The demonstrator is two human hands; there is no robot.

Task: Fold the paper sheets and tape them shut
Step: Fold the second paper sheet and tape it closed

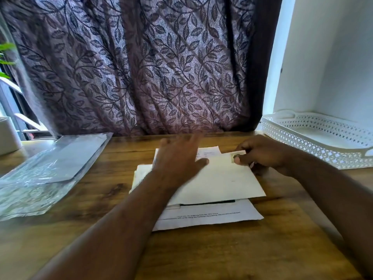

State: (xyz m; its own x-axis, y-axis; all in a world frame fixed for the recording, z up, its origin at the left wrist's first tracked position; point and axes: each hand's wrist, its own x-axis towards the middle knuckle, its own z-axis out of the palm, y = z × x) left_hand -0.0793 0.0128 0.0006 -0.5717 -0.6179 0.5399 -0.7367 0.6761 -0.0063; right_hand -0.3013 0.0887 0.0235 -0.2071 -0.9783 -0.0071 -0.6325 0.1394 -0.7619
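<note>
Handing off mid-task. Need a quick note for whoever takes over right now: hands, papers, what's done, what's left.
Left hand: flat, fingers spread, pressing on the folded sheet; it is motion-blurred.
Right hand: pinches a small piece of tape at the folded sheet's far right edge.
Papers: the folded sheet lies on top of a printed sheet on the wooden table. More paper edges show under the left hand.
Done: top sheet is folded over.
Left: press the tape down (can't tell whether it is stuck yet), then probably fold and tape the sheets underneath.
</note>
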